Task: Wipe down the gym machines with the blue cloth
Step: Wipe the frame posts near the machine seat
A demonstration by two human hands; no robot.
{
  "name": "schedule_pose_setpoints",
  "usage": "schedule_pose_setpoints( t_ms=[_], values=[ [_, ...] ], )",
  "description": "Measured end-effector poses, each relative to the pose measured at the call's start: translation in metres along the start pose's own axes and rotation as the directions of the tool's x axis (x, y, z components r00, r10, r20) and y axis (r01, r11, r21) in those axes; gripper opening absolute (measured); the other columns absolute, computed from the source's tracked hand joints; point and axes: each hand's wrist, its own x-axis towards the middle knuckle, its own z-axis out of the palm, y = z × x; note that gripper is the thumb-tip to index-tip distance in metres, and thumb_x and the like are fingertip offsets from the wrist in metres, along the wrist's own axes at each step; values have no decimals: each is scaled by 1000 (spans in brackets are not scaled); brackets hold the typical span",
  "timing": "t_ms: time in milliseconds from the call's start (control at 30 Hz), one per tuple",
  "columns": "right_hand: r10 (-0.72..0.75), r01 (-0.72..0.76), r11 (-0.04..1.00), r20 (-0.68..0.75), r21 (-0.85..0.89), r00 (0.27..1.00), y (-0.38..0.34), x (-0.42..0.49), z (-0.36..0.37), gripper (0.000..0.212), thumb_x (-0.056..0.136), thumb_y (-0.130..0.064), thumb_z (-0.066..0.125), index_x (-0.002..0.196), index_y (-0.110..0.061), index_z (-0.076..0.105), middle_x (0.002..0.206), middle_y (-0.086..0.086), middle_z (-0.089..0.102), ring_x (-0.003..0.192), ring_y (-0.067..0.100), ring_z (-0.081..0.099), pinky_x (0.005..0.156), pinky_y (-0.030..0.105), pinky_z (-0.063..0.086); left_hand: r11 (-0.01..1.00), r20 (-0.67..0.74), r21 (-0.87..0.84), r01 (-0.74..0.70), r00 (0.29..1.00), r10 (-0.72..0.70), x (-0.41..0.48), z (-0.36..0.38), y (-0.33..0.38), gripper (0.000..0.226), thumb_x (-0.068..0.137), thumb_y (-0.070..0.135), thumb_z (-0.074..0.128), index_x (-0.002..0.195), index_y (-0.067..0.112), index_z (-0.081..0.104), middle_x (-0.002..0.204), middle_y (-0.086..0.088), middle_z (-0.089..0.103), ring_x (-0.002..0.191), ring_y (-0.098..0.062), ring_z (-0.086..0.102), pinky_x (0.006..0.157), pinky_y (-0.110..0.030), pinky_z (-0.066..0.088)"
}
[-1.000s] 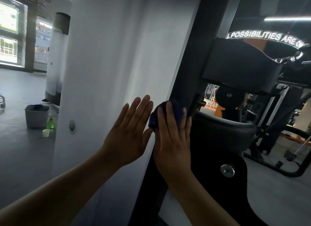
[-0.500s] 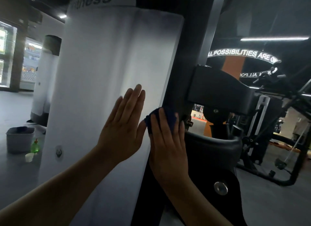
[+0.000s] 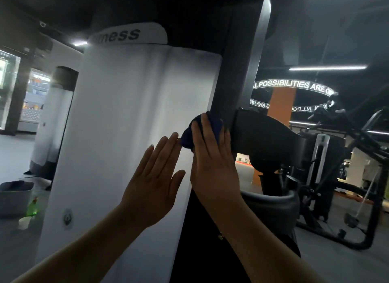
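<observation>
The gym machine's white cover panel [image 3: 126, 124] fills the middle of the head view, with its dark upright frame [image 3: 235, 72] along the right edge. My right hand [image 3: 212, 160] presses the blue cloth [image 3: 187, 135] flat against the panel's right edge, beside the frame; most of the cloth is hidden under my fingers. My left hand [image 3: 155, 181] lies flat on the white panel just left of the cloth, fingers straight and close together.
Black pads [image 3: 267, 139] of the machine jut out right of the frame, with a rounded seat pad [image 3: 271, 207] below. A grey bin [image 3: 14, 198], a green spray bottle [image 3: 32, 208] and a small cup [image 3: 24, 222] sit on the floor at the left. More machines [image 3: 347, 177] stand at the right.
My right hand has slid the cloth up along the panel's right edge, and my left hand has moved up with it. My view has tilted upward, showing the top of the panel.
</observation>
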Motion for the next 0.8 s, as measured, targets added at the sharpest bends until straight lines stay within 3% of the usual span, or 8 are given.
schedule_pose_setpoints(
  t_ms=[133,233,300,400,500,633,800],
  values=[
    [86,-85,996,-31,10,996,3,46,-7,85,100,-7,59,174,-19,18,183,2,3,167,40,-2,131,45,-10,998,-35,-36,55,998,-57,33,-11,-2,67,118,35,34,175,12,8,184,-3,4,170,-21,6,137,-50,18],
    [96,-97,995,8,18,995,-2,20,-1,104,91,-2,67,175,-20,9,183,1,-5,167,36,-9,131,45,-9,990,-20,-69,121,992,-123,62,-20,-8,65,119,40,22,176,19,-2,184,3,-6,170,-16,-4,138,-43,8],
    [62,-62,998,30,8,998,-3,2,2,112,85,1,74,174,-21,9,183,2,-1,167,31,-13,131,46,-6,995,13,-32,93,996,-92,66,-17,-11,65,118,43,14,175,20,-5,184,3,-11,169,-16,-9,138,-48,9],
    [37,-37,999,12,2,999,3,30,-3,97,93,-3,66,174,-19,14,183,3,2,167,35,-9,133,48,-6,998,32,12,60,998,-60,64,-14,-11,67,119,41,20,175,14,-2,184,-3,-7,170,-23,-6,136,-56,17],
    [106,-106,994,-13,28,994,10,75,-12,84,104,-11,58,174,-18,12,183,3,-3,167,39,-5,136,51,-4,999,34,16,50,998,-50,68,-20,-10,67,118,41,23,175,13,1,184,-4,-4,170,-25,-2,136,-56,17],
    [141,-140,989,-17,39,990,4,54,-10,94,99,-8,61,175,-18,6,182,3,-8,167,38,-7,135,48,-8,998,27,30,51,998,-52,87,-30,-18,65,119,42,19,176,18,-4,184,2,-12,170,-19,-9,138,-49,7],
    [88,-88,996,-18,6,996,6,65,-13,90,99,-11,58,175,-18,10,183,4,-4,167,38,-10,133,49,-10,999,33,33,36,999,-37,96,-25,-25,65,119,41,19,176,18,-1,184,2,-6,170,-18,-6,137,-54,14]
  ],
)
